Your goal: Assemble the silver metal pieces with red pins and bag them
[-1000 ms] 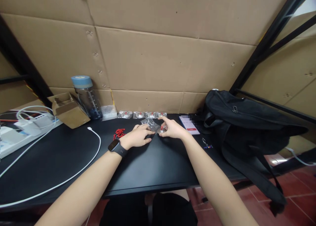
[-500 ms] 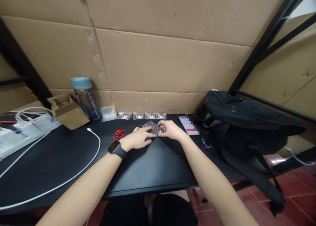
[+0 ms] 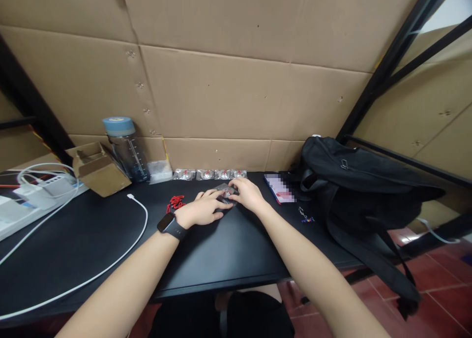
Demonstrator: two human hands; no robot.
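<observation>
A small clear plastic bag (image 3: 222,187) lies on the black table between my hands. My left hand (image 3: 203,210), with a black smartwatch on the wrist, rests flat on the bag's near left part, fingers spread. At the bag's right side my right hand (image 3: 248,195) has its fingers curled in a pinch round a small round silvery piece with red on it (image 3: 229,193), which is at the bag. Fingers partly cover it, so I cannot tell how far inside it sits. Beside my left wrist lies a small heap of red cords (image 3: 176,201).
Several bagged round silvery pieces (image 3: 204,174) line the cardboard wall. A bottle (image 3: 127,148), open carton (image 3: 99,170), power strip (image 3: 40,200) and white cable (image 3: 142,230) are left. A phone (image 3: 280,188), keychain (image 3: 305,215) and black backpack (image 3: 361,180) are right.
My right hand has moved slightly left with the round piece, which is now over the plastic bag. My left hand stays on the bag. The view has shifted a little.
</observation>
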